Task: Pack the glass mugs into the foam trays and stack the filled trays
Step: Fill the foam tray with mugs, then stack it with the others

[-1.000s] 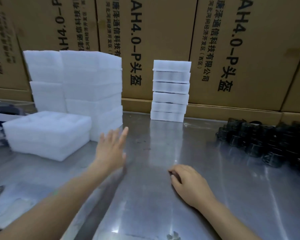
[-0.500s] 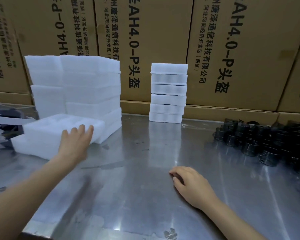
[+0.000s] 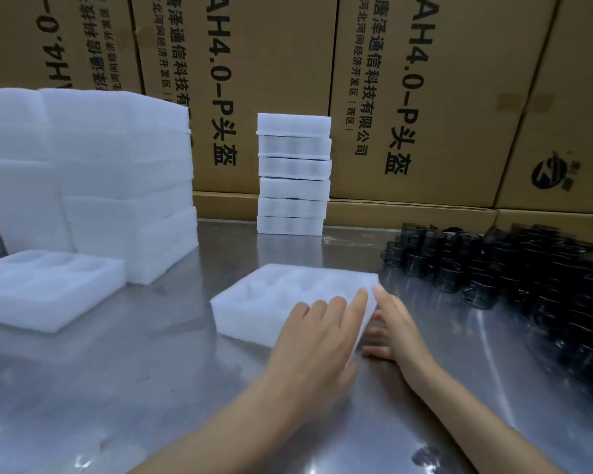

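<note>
A: Item one, the foam tray [image 3: 281,295]?
B: White, with moulded hollows, all unfilled. It lies flat on the steel table [image 3: 151,388], directly under and ahead of both hands.

A: Left hand [image 3: 317,340]?
B: Released. Palm down, fingers straight and spread, resting on the tray's near right corner. Somewhat blurred.

A: Right hand [image 3: 396,328]?
B: Released as well. Fingers extended, touching the tray's right edge just beside the left hand; the thumb lies on the table.

A: Glass mugs [image 3: 514,268]?
B: A dark, crowded group standing on the table to the right of the right hand, near the tray but apart from it. Count unreadable.

A: Filled trays?
B: One narrow stack of trays [image 3: 293,172], six high, well beyond the hands against the cardboard cartons [image 3: 425,97]. Contents not clearly legible.

A: Remaining stock?
B: A tall foam pile [image 3: 117,179] far left of the left hand, and a second empty tray [image 3: 48,292] lying flat in front of that pile.
</note>
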The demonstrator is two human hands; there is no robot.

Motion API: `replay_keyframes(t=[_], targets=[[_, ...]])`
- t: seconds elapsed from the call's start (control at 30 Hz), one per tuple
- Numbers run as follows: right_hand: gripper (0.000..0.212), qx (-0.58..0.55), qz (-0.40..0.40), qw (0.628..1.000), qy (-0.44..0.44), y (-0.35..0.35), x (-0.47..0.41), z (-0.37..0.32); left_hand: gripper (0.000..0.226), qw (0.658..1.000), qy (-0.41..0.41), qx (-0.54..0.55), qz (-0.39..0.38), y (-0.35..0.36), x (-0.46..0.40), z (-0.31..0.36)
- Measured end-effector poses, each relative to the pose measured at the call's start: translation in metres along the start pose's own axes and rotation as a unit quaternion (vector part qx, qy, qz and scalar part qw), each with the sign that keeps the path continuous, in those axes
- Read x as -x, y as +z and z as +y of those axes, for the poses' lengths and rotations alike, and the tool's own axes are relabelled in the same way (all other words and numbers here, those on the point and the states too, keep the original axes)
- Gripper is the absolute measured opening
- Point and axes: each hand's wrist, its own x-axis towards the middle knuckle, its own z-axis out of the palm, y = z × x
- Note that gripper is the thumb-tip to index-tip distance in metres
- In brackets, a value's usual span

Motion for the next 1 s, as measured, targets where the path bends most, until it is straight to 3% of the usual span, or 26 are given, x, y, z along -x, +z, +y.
replay_keyframes(t=[0.13, 0.2, 0.3, 0.37, 0.4, 0.47, 0.57, 0.63, 0.67, 0.83, 1.0], targets=[[0.033, -0.061, -0.046, 0.994, 0.072, -0.041, -0.011, -0.007, 0.077, 0.99, 0.043, 0.135, 0.015, 0.008, -0.007, 0.02], [0.034, -0.105, -0.043, 0.992, 0.063, -0.056, -0.016, -0.011, 0.068, 0.986, 0.035, 0.155, 0.041, 0.006, -0.01, 0.016], [0.05, -0.149, -0.008, 0.988, 0.032, -0.073, -0.021, -0.014, 0.058, 0.973, -0.037, 0.21, 0.087, 0.006, -0.014, -0.007], [0.041, -0.114, -0.047, 0.991, 0.043, -0.077, -0.023, -0.014, 0.058, 0.948, -0.149, 0.265, 0.091, 0.011, -0.015, -0.03], [0.031, -0.095, -0.074, 0.991, 0.052, -0.078, -0.025, -0.011, 0.058, 0.921, -0.208, 0.32, 0.081, 0.017, -0.014, -0.041], [0.027, -0.046, -0.051, 0.996, 0.05, -0.076, -0.031, -0.004, 0.048, 0.829, -0.297, 0.468, 0.077, 0.035, -0.008, -0.059], [0.017, 0.072, 0.127, 0.989, -0.03, -0.079, -0.041, 0.009, 0.017, 0.697, -0.398, 0.59, 0.083, 0.064, 0.004, -0.07], [0.031, 0.195, 0.221, 0.952, -0.079, -0.093, -0.05, 0.013, 0.016, 0.601, -0.453, 0.654, 0.084, 0.074, 0.01, -0.073], [0.038, 0.242, 0.246, 0.934, -0.087, -0.1, -0.053, 0.013, 0.017, 0.578, -0.468, 0.663, 0.085, 0.077, 0.013, -0.076], [0.054, 0.4, 0.305, 0.857, -0.113, -0.131, -0.075, 0.005, 0.041, 0.602, -0.424, 0.676, 0.032, 0.075, 0.015, -0.077], [0.062, 0.5, 0.32, 0.804, -0.046, -0.147, -0.097, 0.005, 0.065, 0.621, -0.392, 0.679, 0.004, 0.071, 0.013, -0.072]])
